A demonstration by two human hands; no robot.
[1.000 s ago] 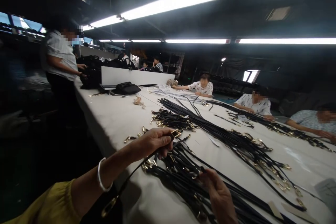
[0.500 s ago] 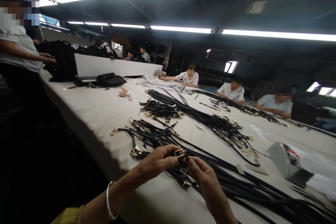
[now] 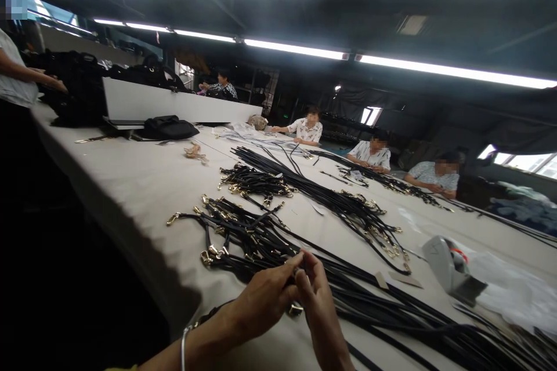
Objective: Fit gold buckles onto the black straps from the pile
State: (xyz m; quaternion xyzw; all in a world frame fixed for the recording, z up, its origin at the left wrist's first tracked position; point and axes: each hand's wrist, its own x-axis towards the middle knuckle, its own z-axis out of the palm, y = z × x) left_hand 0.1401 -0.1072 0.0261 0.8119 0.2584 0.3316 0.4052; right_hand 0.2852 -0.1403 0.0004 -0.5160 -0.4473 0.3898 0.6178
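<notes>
My left hand (image 3: pixel 261 298) and my right hand (image 3: pixel 319 304) meet over the near edge of the table, fingers closed and fingertips touching. Between them is the gold buckle and the end of a black strap, now mostly covered by the fingers. A piece of black strap (image 3: pixel 215 312) shows behind my left wrist. Just below the fingers, another gold buckle (image 3: pixel 296 309) is visible. Beyond my hands lies a pile of black straps with gold clips (image 3: pixel 235 220), and long black straps (image 3: pixel 391 301) run off to the right.
A smaller bundle of clipped straps (image 3: pixel 256 179) and a long strap bundle (image 3: pixel 300 177) lie farther back. To the right stand a grey tape dispenser (image 3: pixel 448 269) and clear plastic (image 3: pixel 513 284). A black bag (image 3: pixel 169 127) rests by a white panel (image 3: pixel 174 105). Several people sit across the table.
My hands have come together; the gold buckle, visible between them before, is now covered by fingers. The view has shifted slightly, so the table things sit farther left.
</notes>
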